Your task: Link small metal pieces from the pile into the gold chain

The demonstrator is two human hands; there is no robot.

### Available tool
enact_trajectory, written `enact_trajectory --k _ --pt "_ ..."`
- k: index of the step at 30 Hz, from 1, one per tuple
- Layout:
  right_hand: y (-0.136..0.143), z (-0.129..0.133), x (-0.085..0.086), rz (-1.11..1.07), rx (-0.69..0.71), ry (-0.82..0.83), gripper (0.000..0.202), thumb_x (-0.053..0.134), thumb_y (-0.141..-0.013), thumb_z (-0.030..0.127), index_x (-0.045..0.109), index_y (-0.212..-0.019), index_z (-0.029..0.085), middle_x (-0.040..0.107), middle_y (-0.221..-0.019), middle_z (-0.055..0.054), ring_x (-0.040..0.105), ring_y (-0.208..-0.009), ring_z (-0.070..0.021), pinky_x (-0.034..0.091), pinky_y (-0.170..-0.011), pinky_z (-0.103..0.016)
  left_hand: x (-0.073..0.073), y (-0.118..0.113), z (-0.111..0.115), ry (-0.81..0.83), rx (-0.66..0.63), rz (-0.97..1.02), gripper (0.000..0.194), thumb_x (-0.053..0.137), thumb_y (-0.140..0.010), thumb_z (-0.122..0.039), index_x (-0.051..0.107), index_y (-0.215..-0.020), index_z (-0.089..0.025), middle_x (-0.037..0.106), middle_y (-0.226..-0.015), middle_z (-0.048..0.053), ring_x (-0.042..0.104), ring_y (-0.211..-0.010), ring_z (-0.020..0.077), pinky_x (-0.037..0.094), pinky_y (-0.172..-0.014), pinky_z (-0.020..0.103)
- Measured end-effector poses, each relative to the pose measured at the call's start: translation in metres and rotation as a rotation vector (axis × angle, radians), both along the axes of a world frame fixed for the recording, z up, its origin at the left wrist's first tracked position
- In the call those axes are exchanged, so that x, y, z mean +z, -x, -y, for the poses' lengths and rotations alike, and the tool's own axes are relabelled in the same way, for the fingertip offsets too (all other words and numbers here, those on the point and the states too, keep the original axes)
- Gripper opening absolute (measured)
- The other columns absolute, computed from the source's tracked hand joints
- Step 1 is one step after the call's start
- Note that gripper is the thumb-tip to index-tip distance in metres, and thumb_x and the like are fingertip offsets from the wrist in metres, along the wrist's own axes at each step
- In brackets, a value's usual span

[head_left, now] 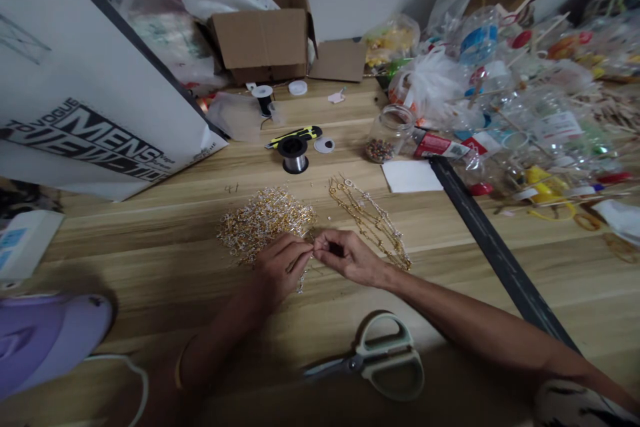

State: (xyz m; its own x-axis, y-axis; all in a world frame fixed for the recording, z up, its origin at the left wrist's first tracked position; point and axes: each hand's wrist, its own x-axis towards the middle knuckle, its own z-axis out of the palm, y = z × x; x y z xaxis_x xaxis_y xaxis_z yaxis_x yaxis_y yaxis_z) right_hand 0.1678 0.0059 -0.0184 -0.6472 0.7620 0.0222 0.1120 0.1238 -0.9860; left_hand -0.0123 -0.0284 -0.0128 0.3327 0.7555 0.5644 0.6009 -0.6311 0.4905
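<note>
My left hand [281, 264] is closed in a pinch at the near edge of a heaped pile of small gold and silver beads [267, 214]. From beneath its fingers a short silver beaded strand [301, 282] hangs onto the table. Fingertip to fingertip with it, my right hand [347, 256] is also pinched, with its thumb and forefinger curled together; whatever lies between them is too small to make out. Just beyond the right hand lie gold and silver beaded chains [370, 217], stretched side by side on the wood.
Scissors [383, 360] lie close to me. Behind the pile are a spool of wire [293, 154], a yellow utility knife [300, 135] and a jar of beads [389, 134]. A dark strip [495, 240] crosses the right side, near plastic clutter. A large white bag [100, 80] stands left.
</note>
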Motion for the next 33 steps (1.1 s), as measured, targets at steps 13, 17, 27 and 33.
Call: enact_trajectory --k 13,17,27,33 --pt "0.002 0.000 0.001 -0.050 -0.047 0.010 0.011 0.054 -0.085 0.021 0.054 -0.077 0.013 0.044 -0.064 0.003 0.039 -0.058 -0.0084 0.031 -0.053 -0.020 0.005 0.001 0.000 0.196 0.008 -0.025 0.012 0.052 -0.086 -0.014 0.063 -0.081 -0.016 0.064 -0.078 0.006 0.059 -0.076 0.0145 0.048 -0.073 0.026" --pt "0.002 0.000 -0.001 -0.038 -0.081 -0.041 0.011 0.055 -0.085 0.023 0.055 -0.078 0.014 0.046 -0.065 0.003 0.041 -0.060 -0.0087 0.032 -0.054 -0.020 0.006 0.001 -0.002 0.362 0.045 0.037 0.012 0.054 -0.084 -0.016 0.062 -0.076 -0.016 0.063 -0.075 0.004 0.058 -0.073 0.0143 0.046 -0.070 0.026" --pt "0.001 -0.002 0.000 -0.024 -0.090 -0.229 0.008 0.054 -0.086 0.019 0.057 -0.081 0.015 0.053 -0.074 -0.001 0.048 -0.069 -0.0116 0.038 -0.062 -0.022 0.009 0.002 -0.005 0.632 0.069 0.137 0.013 0.054 -0.080 -0.021 0.062 -0.071 -0.015 0.062 -0.069 0.002 0.055 -0.065 0.0139 0.042 -0.063 0.024" --pt "0.001 -0.003 0.002 -0.030 -0.045 -0.252 0.012 0.050 -0.089 0.022 0.056 -0.081 0.015 0.053 -0.076 -0.002 0.048 -0.071 -0.0128 0.038 -0.065 -0.023 0.013 0.002 -0.007 0.706 0.074 0.172 0.014 0.056 -0.078 -0.024 0.064 -0.071 -0.015 0.062 -0.066 0.001 0.055 -0.064 0.0132 0.042 -0.061 0.023"
